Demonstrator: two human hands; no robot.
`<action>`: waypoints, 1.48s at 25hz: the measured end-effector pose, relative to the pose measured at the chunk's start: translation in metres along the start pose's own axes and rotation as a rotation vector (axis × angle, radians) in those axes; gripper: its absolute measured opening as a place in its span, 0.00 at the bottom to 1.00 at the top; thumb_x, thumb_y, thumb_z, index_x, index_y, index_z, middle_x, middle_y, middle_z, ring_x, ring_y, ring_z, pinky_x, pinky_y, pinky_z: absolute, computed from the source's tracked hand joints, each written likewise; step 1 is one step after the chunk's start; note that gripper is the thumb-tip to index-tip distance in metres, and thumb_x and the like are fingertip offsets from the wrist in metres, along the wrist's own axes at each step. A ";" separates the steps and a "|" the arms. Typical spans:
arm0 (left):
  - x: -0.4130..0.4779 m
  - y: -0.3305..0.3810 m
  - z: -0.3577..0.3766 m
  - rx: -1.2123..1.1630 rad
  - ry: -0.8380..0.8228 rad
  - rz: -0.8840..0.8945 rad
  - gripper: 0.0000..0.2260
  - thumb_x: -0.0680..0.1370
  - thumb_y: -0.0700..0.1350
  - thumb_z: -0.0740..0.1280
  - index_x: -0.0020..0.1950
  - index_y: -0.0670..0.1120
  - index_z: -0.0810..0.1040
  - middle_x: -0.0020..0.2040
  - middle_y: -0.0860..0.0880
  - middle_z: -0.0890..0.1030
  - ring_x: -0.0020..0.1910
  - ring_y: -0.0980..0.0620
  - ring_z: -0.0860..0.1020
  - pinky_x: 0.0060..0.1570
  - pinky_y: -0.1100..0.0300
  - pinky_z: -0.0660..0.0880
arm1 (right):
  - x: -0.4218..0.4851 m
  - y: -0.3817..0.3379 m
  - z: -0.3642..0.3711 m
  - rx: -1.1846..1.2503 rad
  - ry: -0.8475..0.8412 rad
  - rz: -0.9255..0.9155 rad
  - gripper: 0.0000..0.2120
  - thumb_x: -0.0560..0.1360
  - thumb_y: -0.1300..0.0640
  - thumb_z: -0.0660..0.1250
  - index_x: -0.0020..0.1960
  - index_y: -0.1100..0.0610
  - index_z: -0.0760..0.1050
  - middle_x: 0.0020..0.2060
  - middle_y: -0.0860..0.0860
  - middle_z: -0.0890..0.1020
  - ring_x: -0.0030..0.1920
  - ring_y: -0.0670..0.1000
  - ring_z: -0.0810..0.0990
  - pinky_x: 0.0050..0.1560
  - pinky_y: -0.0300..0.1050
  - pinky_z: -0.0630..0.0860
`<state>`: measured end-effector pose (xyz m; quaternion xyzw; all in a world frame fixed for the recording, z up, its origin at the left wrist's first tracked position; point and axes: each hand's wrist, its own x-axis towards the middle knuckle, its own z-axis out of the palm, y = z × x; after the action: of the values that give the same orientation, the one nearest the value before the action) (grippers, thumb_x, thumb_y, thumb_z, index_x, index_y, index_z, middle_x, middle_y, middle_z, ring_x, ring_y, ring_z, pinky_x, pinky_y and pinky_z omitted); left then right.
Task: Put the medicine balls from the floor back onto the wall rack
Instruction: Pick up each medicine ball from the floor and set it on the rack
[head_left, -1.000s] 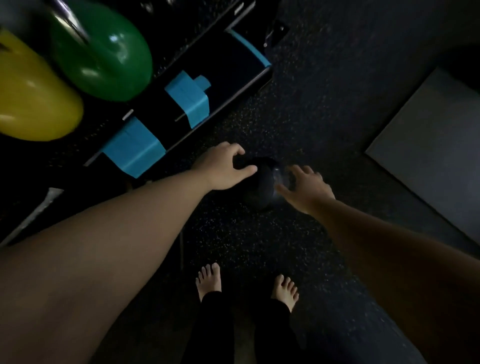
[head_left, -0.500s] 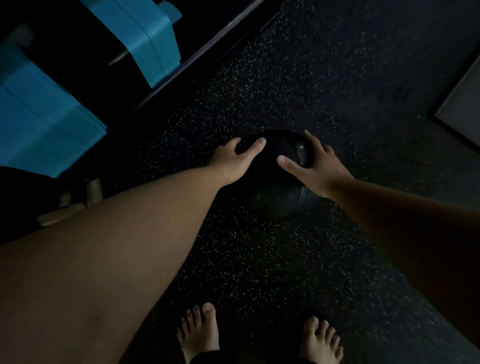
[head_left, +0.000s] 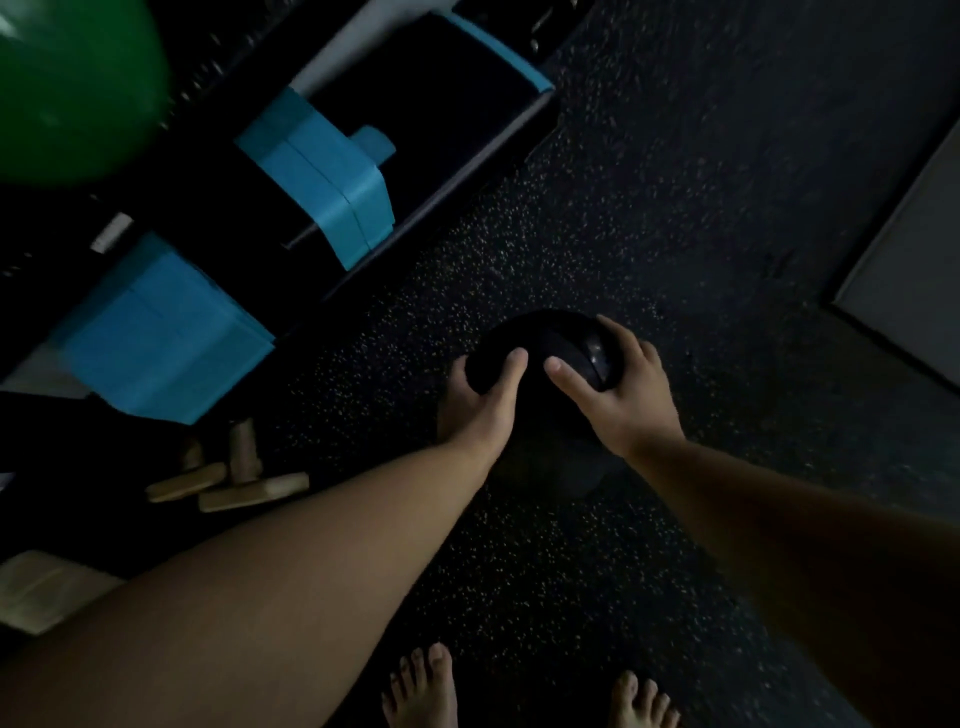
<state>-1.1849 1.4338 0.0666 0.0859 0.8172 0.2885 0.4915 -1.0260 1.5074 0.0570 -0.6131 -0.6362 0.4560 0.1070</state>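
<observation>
Head view, ball: a black medicine ball (head_left: 545, 338) sits low over the speckled dark floor (head_left: 649, 197), in front of the person and right of the storage unit; the dim light hides whether it touches the floor.
Head view, left hand: the left hand (head_left: 478, 400) grips the ball's left side, thumb laid over the top, fingers wrapped round the far side.
Head view, right hand: the right hand (head_left: 623, 395) holds the ball's right side, thumb pointing toward the other thumb, fingers curled over the upper right.
Head view, feet: two bare feet (head_left: 421, 686) stand at the bottom edge, well short of the ball.
Head view, left side: a dark low shelf unit (head_left: 415, 130) carries blue blocks (head_left: 322, 176); a green ball (head_left: 67, 88) fills the top left corner.
Head view, floor clutter: pale wooden pieces (head_left: 228, 478) lie beside the lower blue block.
Head view, right edge: a grey mat (head_left: 909, 280) lies well apart from the ball.
</observation>
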 end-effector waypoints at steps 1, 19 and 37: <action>-0.014 0.011 -0.011 -0.018 0.023 0.001 0.43 0.72 0.76 0.66 0.84 0.60 0.61 0.81 0.46 0.68 0.75 0.39 0.71 0.64 0.45 0.73 | -0.003 -0.021 -0.010 -0.003 -0.024 -0.041 0.52 0.60 0.17 0.67 0.78 0.38 0.62 0.74 0.52 0.68 0.74 0.59 0.68 0.70 0.64 0.72; -0.490 0.430 -0.362 -0.371 0.451 0.649 0.36 0.77 0.69 0.68 0.78 0.51 0.71 0.73 0.44 0.79 0.71 0.41 0.77 0.57 0.61 0.69 | -0.236 -0.653 -0.339 0.096 0.203 -0.823 0.48 0.60 0.18 0.67 0.74 0.39 0.70 0.67 0.53 0.74 0.68 0.60 0.74 0.68 0.58 0.75; -0.782 0.425 -0.673 -0.429 1.021 0.787 0.45 0.60 0.81 0.61 0.71 0.58 0.75 0.56 0.51 0.78 0.53 0.42 0.81 0.53 0.51 0.79 | -0.509 -0.966 -0.295 0.322 -0.126 -1.245 0.49 0.63 0.20 0.67 0.78 0.39 0.62 0.70 0.53 0.69 0.71 0.62 0.71 0.68 0.62 0.74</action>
<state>-1.4270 1.1895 1.1279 0.1305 0.7795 0.6058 -0.0915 -1.3653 1.3555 1.1250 -0.0776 -0.8013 0.4337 0.4046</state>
